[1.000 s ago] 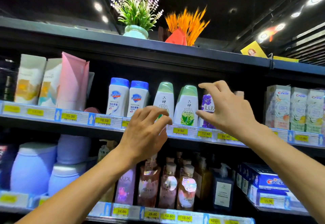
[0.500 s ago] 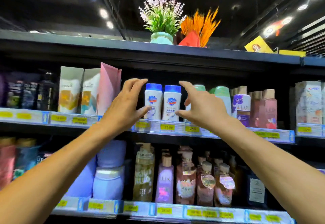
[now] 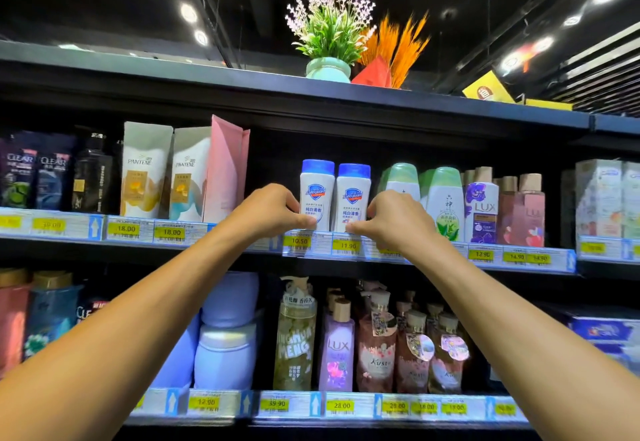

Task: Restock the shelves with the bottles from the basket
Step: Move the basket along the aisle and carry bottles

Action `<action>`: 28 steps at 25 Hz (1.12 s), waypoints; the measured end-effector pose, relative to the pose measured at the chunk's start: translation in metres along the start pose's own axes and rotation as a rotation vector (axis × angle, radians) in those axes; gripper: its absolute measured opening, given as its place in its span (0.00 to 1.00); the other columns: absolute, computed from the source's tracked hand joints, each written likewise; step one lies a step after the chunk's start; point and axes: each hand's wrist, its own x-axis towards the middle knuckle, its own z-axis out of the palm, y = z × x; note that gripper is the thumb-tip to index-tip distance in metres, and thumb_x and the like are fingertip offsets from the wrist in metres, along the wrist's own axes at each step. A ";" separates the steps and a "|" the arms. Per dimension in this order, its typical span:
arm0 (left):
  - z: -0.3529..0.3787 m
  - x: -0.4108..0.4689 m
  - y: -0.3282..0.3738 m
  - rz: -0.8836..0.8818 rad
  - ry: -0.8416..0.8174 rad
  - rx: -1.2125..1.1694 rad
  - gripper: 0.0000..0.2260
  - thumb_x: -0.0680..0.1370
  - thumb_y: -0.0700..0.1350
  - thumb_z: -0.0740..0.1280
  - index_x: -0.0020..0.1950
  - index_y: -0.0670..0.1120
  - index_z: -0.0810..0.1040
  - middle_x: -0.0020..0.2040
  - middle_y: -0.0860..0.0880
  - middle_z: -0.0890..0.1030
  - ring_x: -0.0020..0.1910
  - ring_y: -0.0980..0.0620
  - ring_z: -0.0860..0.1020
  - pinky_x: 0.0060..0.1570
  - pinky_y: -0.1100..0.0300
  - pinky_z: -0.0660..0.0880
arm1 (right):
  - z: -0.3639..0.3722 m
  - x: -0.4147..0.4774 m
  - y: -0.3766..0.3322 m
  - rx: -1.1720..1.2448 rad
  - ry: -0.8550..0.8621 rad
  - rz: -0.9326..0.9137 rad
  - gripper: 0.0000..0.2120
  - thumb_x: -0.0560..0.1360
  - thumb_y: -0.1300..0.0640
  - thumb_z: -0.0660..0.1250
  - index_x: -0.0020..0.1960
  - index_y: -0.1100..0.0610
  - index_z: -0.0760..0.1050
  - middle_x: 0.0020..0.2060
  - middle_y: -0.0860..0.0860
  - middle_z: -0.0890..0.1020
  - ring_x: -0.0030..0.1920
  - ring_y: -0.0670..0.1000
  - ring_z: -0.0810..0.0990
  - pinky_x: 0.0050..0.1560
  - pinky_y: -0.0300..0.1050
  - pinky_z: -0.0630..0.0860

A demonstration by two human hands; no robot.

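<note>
Two white Safeguard bottles with blue caps stand side by side on the upper shelf (image 3: 433, 256). My left hand (image 3: 268, 210) pinches the base of the left Safeguard bottle (image 3: 317, 195) from its left side. My right hand (image 3: 394, 221) pinches the base of the right Safeguard bottle (image 3: 353, 198) from its right side. Both bottles are upright and touch each other. No basket is in view.
Green-capped white bottles (image 3: 445, 198) and Lux bottles (image 3: 481, 212) stand right of my right hand. A pink pouch (image 3: 225, 170) and Pantene pouches (image 3: 145, 170) stand to the left. Pump bottles (image 3: 377, 347) fill the lower shelf. Potted plants (image 3: 329, 32) sit on top.
The view shifted left along the shelf. Both hands moved from the green-capped and Lux bottles to the two Safeguard bottles, dropped to their bases and closed on them.
</note>
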 end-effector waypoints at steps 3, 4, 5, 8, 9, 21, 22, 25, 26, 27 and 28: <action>0.000 0.002 -0.001 -0.015 -0.041 -0.009 0.15 0.70 0.59 0.77 0.46 0.48 0.87 0.39 0.54 0.86 0.38 0.54 0.82 0.39 0.55 0.80 | 0.000 0.002 -0.002 0.024 -0.005 0.000 0.19 0.68 0.37 0.76 0.42 0.53 0.80 0.29 0.47 0.82 0.37 0.50 0.83 0.41 0.48 0.80; -0.001 0.002 0.000 -0.019 -0.047 -0.011 0.15 0.70 0.59 0.78 0.45 0.48 0.87 0.40 0.54 0.86 0.38 0.55 0.82 0.38 0.55 0.80 | 0.000 0.002 -0.002 0.023 -0.011 -0.002 0.18 0.68 0.38 0.76 0.42 0.53 0.80 0.28 0.47 0.83 0.34 0.48 0.83 0.40 0.47 0.79; -0.001 0.003 0.001 -0.026 -0.052 -0.010 0.14 0.71 0.58 0.78 0.45 0.48 0.87 0.39 0.54 0.86 0.36 0.56 0.81 0.35 0.57 0.77 | -0.001 0.003 -0.002 0.019 -0.018 -0.001 0.18 0.69 0.38 0.76 0.42 0.52 0.80 0.28 0.46 0.83 0.32 0.46 0.83 0.39 0.46 0.78; -0.002 0.005 0.004 -0.040 -0.078 0.000 0.13 0.70 0.57 0.78 0.42 0.47 0.86 0.38 0.53 0.85 0.33 0.56 0.79 0.33 0.60 0.71 | -0.001 0.004 -0.005 0.015 -0.036 0.011 0.17 0.69 0.39 0.77 0.43 0.51 0.80 0.28 0.46 0.83 0.30 0.44 0.83 0.40 0.47 0.80; -0.003 0.005 0.006 -0.049 -0.087 -0.003 0.13 0.70 0.57 0.78 0.41 0.47 0.86 0.38 0.53 0.85 0.33 0.56 0.79 0.33 0.61 0.71 | -0.002 0.004 -0.005 0.015 -0.042 0.015 0.17 0.69 0.39 0.77 0.43 0.51 0.80 0.28 0.46 0.83 0.30 0.45 0.83 0.42 0.48 0.81; -0.002 0.008 0.014 -0.078 -0.113 0.004 0.12 0.73 0.55 0.77 0.38 0.48 0.81 0.37 0.53 0.82 0.33 0.55 0.78 0.32 0.60 0.70 | -0.002 0.006 -0.006 0.022 -0.048 0.013 0.17 0.69 0.39 0.76 0.44 0.51 0.80 0.25 0.46 0.82 0.35 0.46 0.83 0.42 0.47 0.79; -0.002 0.008 0.014 -0.078 -0.110 0.004 0.12 0.73 0.55 0.77 0.38 0.48 0.81 0.37 0.52 0.82 0.33 0.55 0.77 0.32 0.60 0.70 | -0.002 0.007 -0.006 0.022 -0.043 0.011 0.17 0.69 0.39 0.76 0.44 0.52 0.81 0.24 0.46 0.82 0.35 0.46 0.83 0.42 0.47 0.78; -0.002 0.006 0.015 -0.080 -0.110 -0.005 0.12 0.73 0.54 0.77 0.37 0.49 0.80 0.35 0.53 0.81 0.32 0.54 0.77 0.32 0.60 0.69 | 0.000 0.007 -0.007 0.022 -0.038 0.007 0.17 0.69 0.39 0.76 0.45 0.51 0.80 0.26 0.46 0.83 0.37 0.48 0.84 0.46 0.50 0.81; -0.001 0.006 0.015 -0.079 -0.108 -0.005 0.12 0.73 0.54 0.77 0.38 0.50 0.80 0.36 0.54 0.81 0.32 0.54 0.77 0.32 0.60 0.69 | 0.001 0.007 -0.007 0.021 -0.037 0.006 0.17 0.69 0.38 0.76 0.45 0.51 0.80 0.28 0.46 0.83 0.37 0.48 0.84 0.47 0.51 0.82; -0.001 0.006 0.015 -0.078 -0.108 -0.006 0.11 0.73 0.54 0.77 0.38 0.50 0.80 0.36 0.54 0.81 0.33 0.54 0.77 0.32 0.60 0.69 | 0.001 0.007 -0.007 0.019 -0.035 0.006 0.18 0.69 0.38 0.76 0.46 0.51 0.80 0.28 0.47 0.84 0.37 0.48 0.84 0.48 0.52 0.82; 0.000 0.007 0.015 -0.078 -0.107 -0.009 0.11 0.73 0.54 0.77 0.39 0.50 0.80 0.36 0.54 0.81 0.33 0.54 0.77 0.32 0.60 0.69 | 0.001 0.007 -0.006 0.017 -0.034 0.006 0.18 0.69 0.38 0.76 0.46 0.51 0.80 0.28 0.47 0.84 0.38 0.49 0.84 0.48 0.52 0.82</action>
